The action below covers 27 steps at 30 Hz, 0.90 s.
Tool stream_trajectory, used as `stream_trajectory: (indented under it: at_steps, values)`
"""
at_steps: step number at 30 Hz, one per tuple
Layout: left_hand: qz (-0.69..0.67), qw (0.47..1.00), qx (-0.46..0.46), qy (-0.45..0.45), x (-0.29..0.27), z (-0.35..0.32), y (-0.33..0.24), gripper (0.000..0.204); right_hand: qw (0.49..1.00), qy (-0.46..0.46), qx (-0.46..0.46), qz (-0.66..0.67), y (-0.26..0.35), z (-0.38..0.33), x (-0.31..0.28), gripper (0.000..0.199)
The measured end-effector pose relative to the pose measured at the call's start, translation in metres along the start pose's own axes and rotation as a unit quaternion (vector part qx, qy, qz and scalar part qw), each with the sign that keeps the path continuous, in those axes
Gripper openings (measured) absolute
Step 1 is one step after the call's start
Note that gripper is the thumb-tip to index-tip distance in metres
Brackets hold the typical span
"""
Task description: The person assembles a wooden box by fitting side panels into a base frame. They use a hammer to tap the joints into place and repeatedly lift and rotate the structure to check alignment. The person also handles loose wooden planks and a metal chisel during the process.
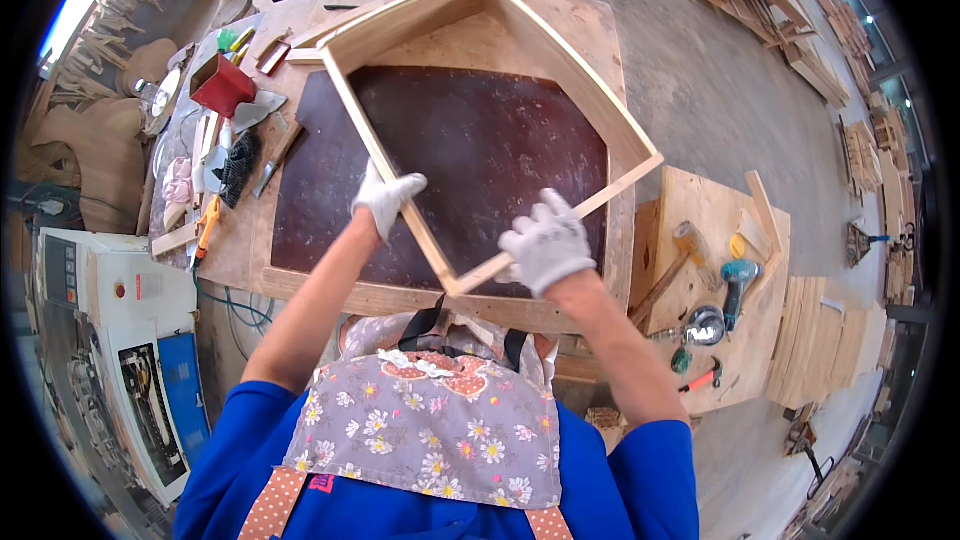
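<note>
A four-sided wooden frame of pale boards is tilted over a dark brown panel on the workbench. Its near corner points toward my body. In a white glove, my left hand is closed round the left board's edge, thumb lying over the top. My right hand, gloved too, grips the near right board from above, with some fingers hidden under it. Past its far side, part of the frame covers the bench's plywood top. I cannot tell whether the frame touches the panel.
At the bench's left lie a red box, a black brush, a paintbrush and an orange-handled tool. On the right, a lower plywood surface holds a mallet, a teal power drill and a red-handled hammer. A white machine stands left.
</note>
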<state>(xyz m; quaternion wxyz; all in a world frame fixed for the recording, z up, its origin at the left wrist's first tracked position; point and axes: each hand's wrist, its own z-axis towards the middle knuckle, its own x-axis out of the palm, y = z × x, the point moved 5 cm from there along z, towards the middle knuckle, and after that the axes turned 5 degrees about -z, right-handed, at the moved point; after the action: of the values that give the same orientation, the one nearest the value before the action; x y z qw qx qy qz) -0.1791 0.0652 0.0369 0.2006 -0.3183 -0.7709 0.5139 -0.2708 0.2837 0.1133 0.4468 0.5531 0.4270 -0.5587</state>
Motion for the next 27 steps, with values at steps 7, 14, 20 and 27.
stream_trajectory:
  at_steps: [7,14,20,27]
  values:
    - [0.158,0.987,0.004,0.028,-0.054,0.084,0.019,0.039,0.992,0.021,0.104,0.067,0.011,-0.026,0.025,0.046]
    - [0.206,0.976,-0.001,0.067,-0.045,0.093,0.019,0.047,0.935,0.163,0.238,0.204,-0.017,-0.082,0.051,0.03]
    - [0.231,0.967,0.008,0.106,-0.037,0.088,0.032,0.054,0.929,0.16,0.246,0.223,-0.011,-0.106,0.056,0.031]
    - [0.265,0.961,-0.012,0.082,-0.016,0.066,0.024,0.053,0.934,0.153,0.24,0.218,-0.025,-0.119,0.06,0.032]
